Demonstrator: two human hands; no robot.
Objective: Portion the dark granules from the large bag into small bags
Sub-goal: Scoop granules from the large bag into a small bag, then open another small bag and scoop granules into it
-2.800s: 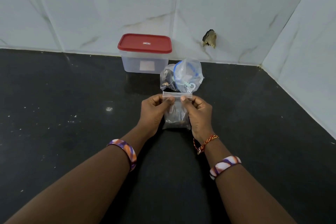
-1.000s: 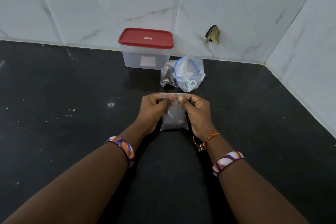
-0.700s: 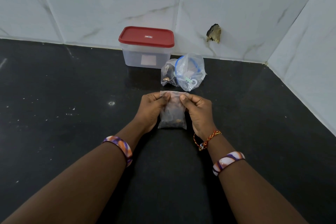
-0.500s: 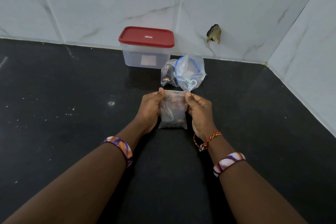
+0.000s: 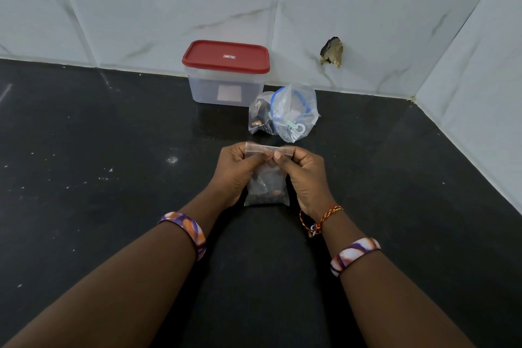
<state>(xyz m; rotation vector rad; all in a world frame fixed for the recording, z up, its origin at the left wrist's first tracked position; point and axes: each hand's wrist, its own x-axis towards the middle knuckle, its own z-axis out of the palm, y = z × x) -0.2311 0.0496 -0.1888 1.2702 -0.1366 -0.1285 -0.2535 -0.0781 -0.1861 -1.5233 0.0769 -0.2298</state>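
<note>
Black stone counter [image 5: 84, 206] carries everything, and nearest, the left hand [image 5: 236, 169] and right hand [image 5: 303, 175] pinch the top strip of a small bag [image 5: 267, 186] of dark granules, probably to seal it. Behind it lie clear bags [image 5: 285, 116], then a red-lidded box [image 5: 226, 73] by the wall.

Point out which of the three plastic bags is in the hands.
The small clear bag of dark granules, pinched at its top strip by left hand and right hand. The other two bags lie untouched by the red-lidded container.
</note>
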